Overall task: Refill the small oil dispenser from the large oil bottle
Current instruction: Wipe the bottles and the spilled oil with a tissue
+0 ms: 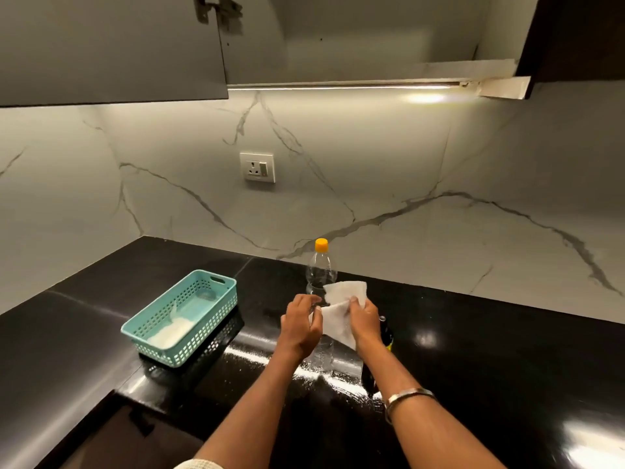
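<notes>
Tissue first: my right hand (363,319) pinches a crumpled white paper tissue (341,311) between thumb and fingers, pressed against something I am steadying with my left hand (301,324), whose fingers curl closed around it. What they grip is mostly covered; I judge it to be the neck of a clear bottle whose lower body (323,355) shows below my hands, standing upright on the glossy black stone tabletop (473,333). Its top is hidden, so I cannot say whether it is open or capped.

Just behind my hands stands a clear plastic bottle with an orange cap (321,265), upright, cap on, part of its body blocked by the tissue. Which of the two is the dispenser I cannot settle from here. A dark bottle with a yellow band (387,336) peeks out behind my right wrist, mostly hidden.

Both upright bottles lie straight ahead, long axes vertical, and my two hands are about equally near the capped one. Well to the left sits a teal perforated plastic basket (184,319) holding something white.
</notes>
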{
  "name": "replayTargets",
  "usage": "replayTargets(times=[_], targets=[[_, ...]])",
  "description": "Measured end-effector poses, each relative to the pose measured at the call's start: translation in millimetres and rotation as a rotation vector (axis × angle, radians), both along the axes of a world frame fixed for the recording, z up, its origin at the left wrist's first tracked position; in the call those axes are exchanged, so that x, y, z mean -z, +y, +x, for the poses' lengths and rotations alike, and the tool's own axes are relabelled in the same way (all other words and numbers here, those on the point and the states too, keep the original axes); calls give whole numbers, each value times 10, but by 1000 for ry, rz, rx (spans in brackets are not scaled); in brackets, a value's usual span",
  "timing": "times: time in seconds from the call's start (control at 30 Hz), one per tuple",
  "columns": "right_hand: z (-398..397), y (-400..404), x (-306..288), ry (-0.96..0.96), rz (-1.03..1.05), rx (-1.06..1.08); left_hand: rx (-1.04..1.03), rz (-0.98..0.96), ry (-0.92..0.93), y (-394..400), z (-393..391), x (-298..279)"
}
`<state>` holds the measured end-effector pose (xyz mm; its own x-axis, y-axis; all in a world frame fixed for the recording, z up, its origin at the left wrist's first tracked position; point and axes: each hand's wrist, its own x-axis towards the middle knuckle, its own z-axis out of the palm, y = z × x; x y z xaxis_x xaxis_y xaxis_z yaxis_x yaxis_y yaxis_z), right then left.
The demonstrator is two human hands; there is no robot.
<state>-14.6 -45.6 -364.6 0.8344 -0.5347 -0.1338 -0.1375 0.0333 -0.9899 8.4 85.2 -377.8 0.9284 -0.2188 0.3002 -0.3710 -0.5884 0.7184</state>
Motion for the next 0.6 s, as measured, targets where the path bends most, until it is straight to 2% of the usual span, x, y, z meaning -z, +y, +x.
replayTargets(times=[0.13, 0.23, 0.43, 0.6], targets=[[144, -193, -78, -31, 12, 156, -129, -77, 16, -82, 189, -41], [213, -292, -78, -42, 43, 192, -192, -126, 68, -136, 307, -24], [412, -440, -40, -81, 61, 257, -178, -169, 159, -340, 589, 29], [633, -454, 3, -67, -28, 241, -205, -253, 167, -479, 793, 96]])
